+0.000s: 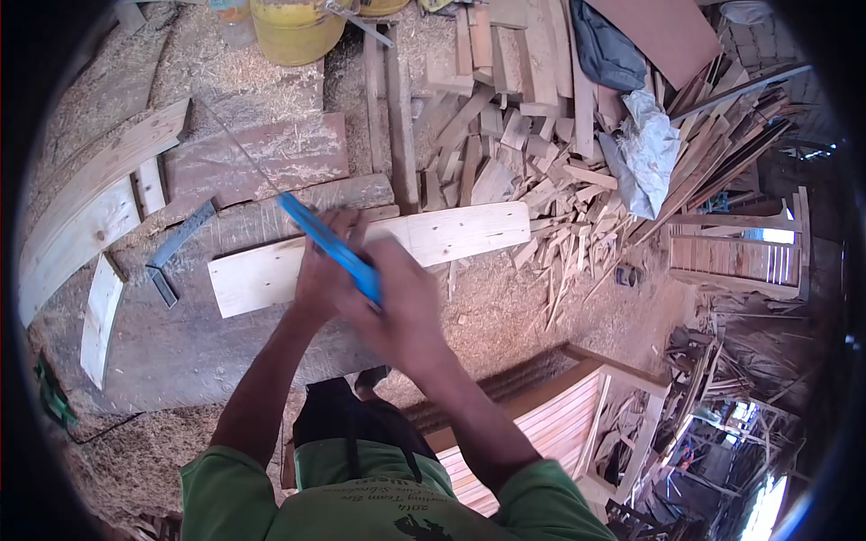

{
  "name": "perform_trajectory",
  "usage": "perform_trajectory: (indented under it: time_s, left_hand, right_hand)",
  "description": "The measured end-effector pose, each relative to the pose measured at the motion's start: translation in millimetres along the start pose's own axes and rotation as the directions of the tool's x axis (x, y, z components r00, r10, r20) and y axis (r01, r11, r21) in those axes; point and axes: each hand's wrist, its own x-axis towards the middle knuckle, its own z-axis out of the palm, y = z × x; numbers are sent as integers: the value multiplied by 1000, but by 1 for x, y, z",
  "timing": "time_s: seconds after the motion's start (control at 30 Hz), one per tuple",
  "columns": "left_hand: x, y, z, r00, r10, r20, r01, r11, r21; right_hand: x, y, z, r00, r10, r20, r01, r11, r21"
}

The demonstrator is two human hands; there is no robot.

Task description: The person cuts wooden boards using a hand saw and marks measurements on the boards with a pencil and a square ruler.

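Observation:
My right hand (pixel 401 302), slightly blurred, is closed around the near end of a blue hand saw (pixel 329 248). The saw is seen almost edge-on, and its thin blade runs away to the upper left. Beneath it lies a pale wooden board (pixel 469 232), resting across the worktop with its right end past the edge. My left hand (pixel 320 275) holds the board down near its middle, fingers toward the far edge. The saw and right hand partly cover my left hand. Left of the board lies a metal try square (pixel 185 236).
A short plank (pixel 101 320) and long curved boards (pixel 108 216) lie on the left of the worktop (pixel 262 347). Scrap wood (pixel 541 162) is heaped at the upper right, near a white sack (pixel 648 153). A yellow container (pixel 296 32) stands at the top. A slatted wooden piece (pixel 532 424) is beside me.

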Motion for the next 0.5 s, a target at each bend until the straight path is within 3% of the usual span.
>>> perform_trajectory:
  time_s: [0.07, 0.1, 0.17, 0.2, 0.33, 0.5]
  left_hand:
    - [22, -9, 4, 986, 164, 12, -147, 845, 515]
    - [21, 10, 5, 976, 213, -41, -150, 800, 581]
    - [36, 12, 31, 961, 237, -143, -107, 795, 597]
    - [40, 19, 43, 967, 165, -192, -26, 820, 572]
    - [49, 19, 52, 942, 174, -286, 49, 773, 632]
    - [50, 21, 54, 951, 160, -265, 74, 713, 697]
  right_hand:
    - [-39, -3, -43, 986, 169, 9, -169, 982, 87]
    - [-82, -11, -77, 968, 250, 18, -250, 955, 159]
    - [-129, -10, -105, 946, 324, -11, -305, 902, 305]
    - [-146, -9, -115, 930, 367, -22, -333, 866, 374]
    - [-177, 22, -114, 837, 543, -62, -516, 823, 240]
    - [-172, 59, -82, 857, 515, -30, -497, 841, 215]
